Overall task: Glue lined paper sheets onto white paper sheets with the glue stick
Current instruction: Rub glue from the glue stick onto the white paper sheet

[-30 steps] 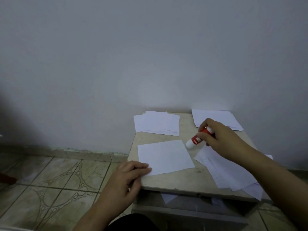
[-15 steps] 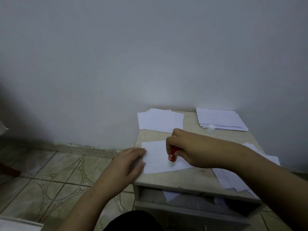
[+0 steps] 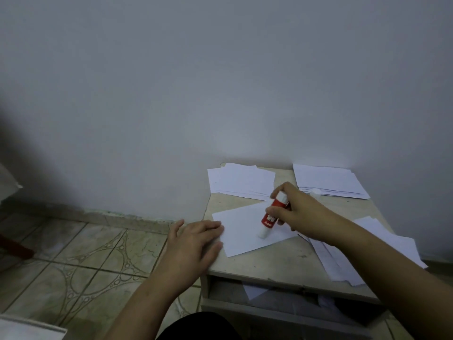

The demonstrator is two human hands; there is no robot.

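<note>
Glue stick (image 3: 271, 217) tilted, tip down-left on white sheet (image 3: 241, 230), right hand (image 3: 297, 212) holding

Left hand (image 3: 193, 244) lower centre, fingers straight, palm down. Right hand (image 3: 296, 212) centre right, fingers curled in grip, forearm extending to lower right.

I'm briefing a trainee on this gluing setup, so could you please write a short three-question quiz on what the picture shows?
1. True or false: the left hand lies flat on the edge of the white sheet.
2. The right hand has a grip on: A) the loose cap B) the glue stick C) a paper stack.
3. Where does the small white cap lie?

Key: 1 true. 2 B. 3 On the table, at the near edge of the back right paper stack.
</note>
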